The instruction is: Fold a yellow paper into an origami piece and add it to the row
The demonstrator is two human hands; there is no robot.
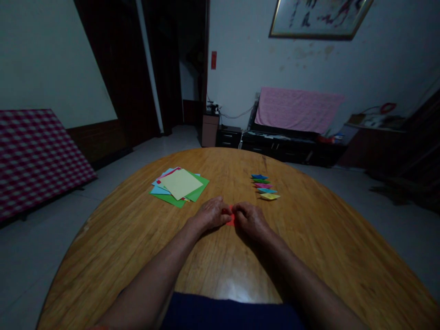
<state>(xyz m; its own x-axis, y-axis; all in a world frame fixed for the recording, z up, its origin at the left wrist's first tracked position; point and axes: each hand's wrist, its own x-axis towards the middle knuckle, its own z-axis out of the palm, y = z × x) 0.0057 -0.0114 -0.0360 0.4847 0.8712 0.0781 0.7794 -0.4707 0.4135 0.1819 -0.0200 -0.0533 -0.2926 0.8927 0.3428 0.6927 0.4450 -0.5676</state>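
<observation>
A small piece of red folded paper [231,220] lies at the middle of the round wooden table [309,229], mostly hidden by my fingers. My left hand [209,214] and my right hand [250,222] pinch it from either side. To the left of my hands is a loose stack of coloured paper sheets [180,185], with a pale yellow sheet on top. Beyond my right hand, a short column of small folded paper pieces [264,187] runs in blue, green, pink and yellow.
The table's far edge curves close to a tiled floor. A red-and-white checked board [37,160] leans at the left. A low black cabinet [275,146] with a pink cloth [298,110] stands against the far wall, and a dark doorway [165,68] opens behind the table.
</observation>
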